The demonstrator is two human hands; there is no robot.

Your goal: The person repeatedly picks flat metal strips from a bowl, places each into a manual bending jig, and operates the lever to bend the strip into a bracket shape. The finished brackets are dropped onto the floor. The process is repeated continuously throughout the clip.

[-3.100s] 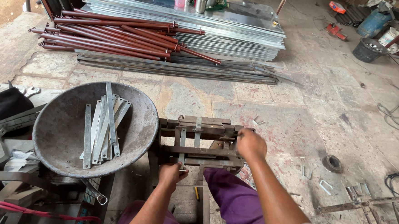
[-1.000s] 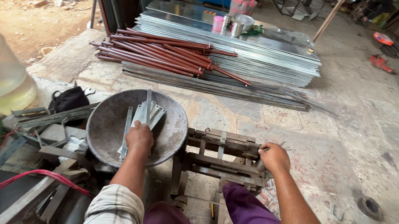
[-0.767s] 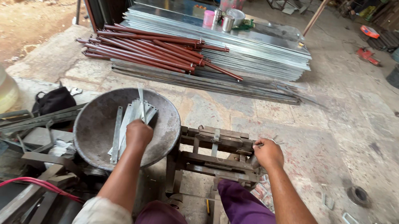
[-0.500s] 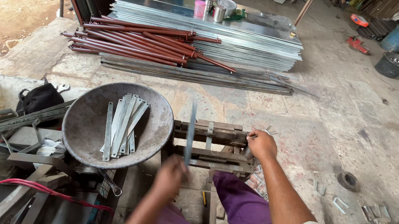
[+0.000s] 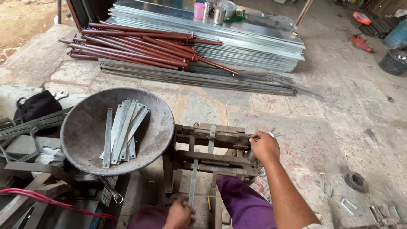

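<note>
We look down on a low metal press frame (image 5: 213, 149) standing on the stone floor (image 5: 334, 121) between our knees. Our left hand (image 5: 179, 215) sits at the near edge of the frame, its fingers closed around the lower end of a flat metal strip (image 5: 193, 180). The strip runs up and away from that hand, slightly tilted, and its far end lies across the frame's lower crossbar near the middle. Our right hand (image 5: 264, 146) is at the frame's right end, curled into a fist around what looks like a lever handle (image 5: 252, 153); the fist hides most of it, so we cannot tell its shape. The two hands are well apart, the strip nearer the left one and reaching only about halfway toward the right.

Just beside the frame's left edge rests a round, dented metal bowl (image 5: 81, 135), propped on scrap bars. A loose bundle of similar flat strips (image 5: 122, 130) lies inside it, leaning from the bowl's bottom toward its far rim. A red cable (image 5: 45, 199) crosses the clutter below the bowl.

Beyond the frame, along the far side of the floor, a stack of silvery sheet sections (image 5: 237, 43) carries a heap of reddish-brown rods (image 5: 139, 46). Small metal offcuts (image 5: 347, 204) lie scattered on the floor to the right of our right arm.
</note>
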